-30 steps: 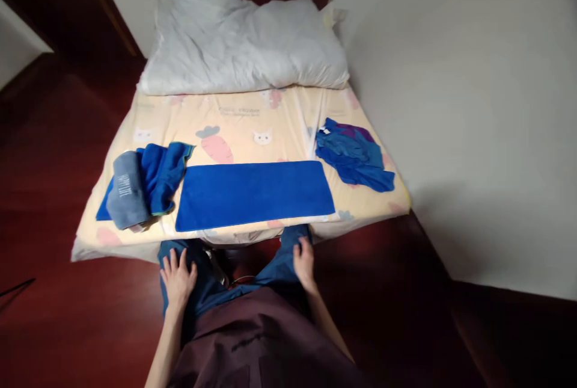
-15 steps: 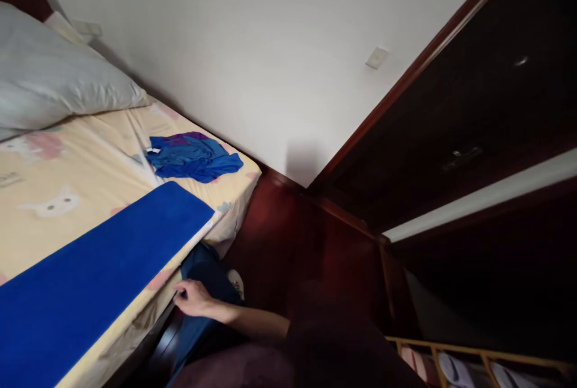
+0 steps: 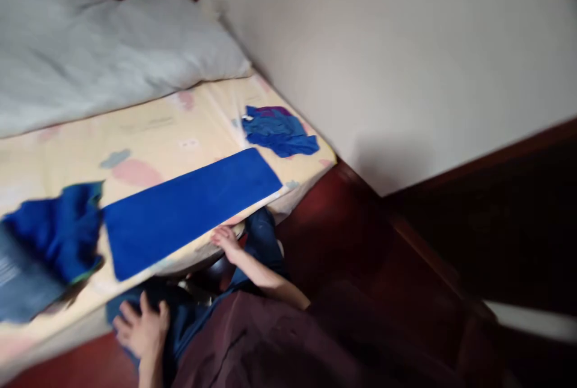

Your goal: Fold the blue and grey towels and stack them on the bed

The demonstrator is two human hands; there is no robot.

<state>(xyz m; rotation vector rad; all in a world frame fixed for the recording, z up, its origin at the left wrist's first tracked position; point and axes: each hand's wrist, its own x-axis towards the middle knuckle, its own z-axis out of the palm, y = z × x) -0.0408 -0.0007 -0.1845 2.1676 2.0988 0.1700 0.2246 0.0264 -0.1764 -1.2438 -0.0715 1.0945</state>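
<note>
My left hand is spread open over my left knee, with nothing in it. My right hand is at the bed's front edge by my right leg, fingers stretched toward the sheet and holding nothing that I can see. Just beyond it a long, flat blue cloth lies smooth along the edge of the bed. A crumpled blue and purple garment rests near the bed's far right corner. On the left is a rumpled blue cloth beside a grey-blue piece, both blurred.
The bed has a pale yellow patterned sheet. A long grey pillow lies along the headboard. To the right are a white wall, a dark red floor and dark woodwork.
My view has swung left, bringing my left hand, the rumpled cloths on the left and more of the pillow into sight. My right hand stays by the bed edge, its fingers now less curled.
</note>
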